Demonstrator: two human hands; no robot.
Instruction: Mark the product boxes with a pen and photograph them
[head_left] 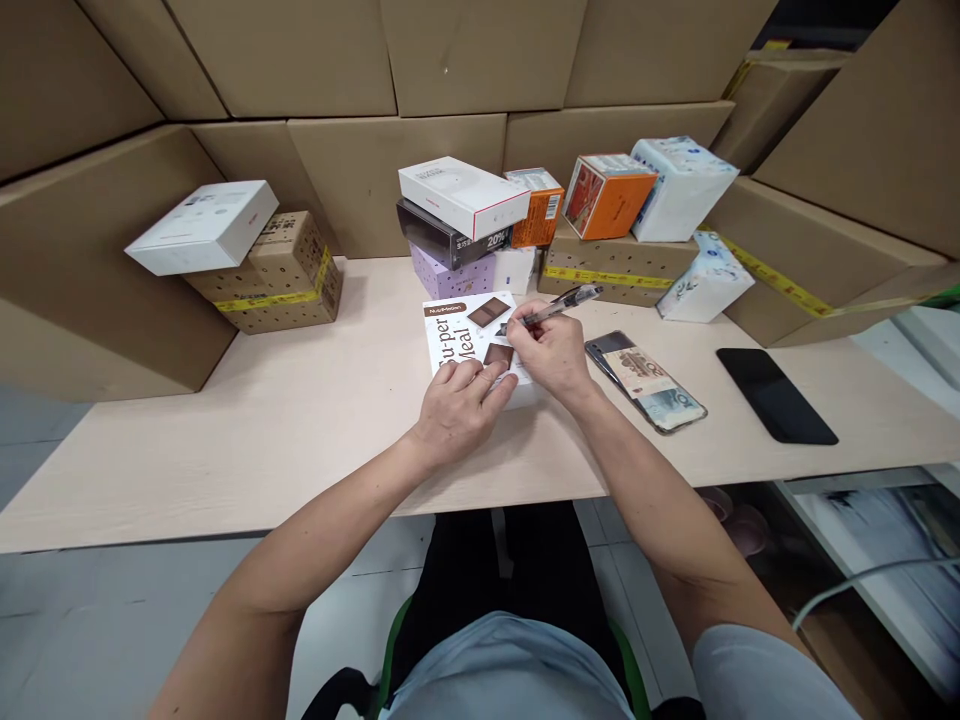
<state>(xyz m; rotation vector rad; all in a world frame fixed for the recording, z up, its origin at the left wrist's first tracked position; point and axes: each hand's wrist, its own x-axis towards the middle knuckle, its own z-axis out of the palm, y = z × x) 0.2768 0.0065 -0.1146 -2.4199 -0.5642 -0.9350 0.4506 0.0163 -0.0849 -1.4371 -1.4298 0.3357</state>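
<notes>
A white box (444,345) printed "Su-per Meal" with brown squares lies on the table in front of me. My left hand (463,405) rests flat on its near part, fingers stretched out over the print. In my right hand (551,350) is a pen (564,303), pinched near its lower end, with its dark upper end pointing up to the right. The right hand sits at the box's right side; its fingers hide the pen tip, so I cannot tell whether it touches the surface.
Behind the white box stand stacked boxes, a white one (465,195) on top. Boxes are piled at left (277,275) and right (615,265). To the right lie a phone (652,385) with banknotes on its back and a black phone (776,395). Cardboard walls (450,60) surround the table (300,430).
</notes>
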